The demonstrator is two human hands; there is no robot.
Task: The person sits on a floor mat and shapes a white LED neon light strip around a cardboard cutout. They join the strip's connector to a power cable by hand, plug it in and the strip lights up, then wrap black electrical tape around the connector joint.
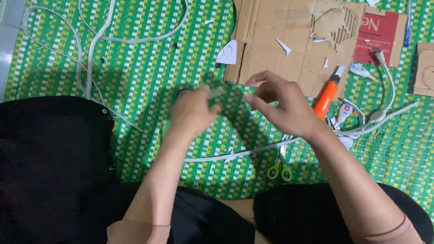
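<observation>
A green woven mat [149, 77] with white and yellow flecks covered the floor. A strip of pale grey floor [8, 40] showed at its far left edge. Flattened brown cardboard [275, 27] lay on the mat at the top. The light was even and soft, casting faint shadows.

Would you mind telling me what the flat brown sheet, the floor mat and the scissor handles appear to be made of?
The brown sheet looks like corrugated cardboard: matte, with fluted ribs exposed where the top layer is torn. The floor mat seems to be woven plastic or straw, judging by its slightly glossy green, yellow and white strands. The scissor handles look like smooth light-green plastic.
</observation>
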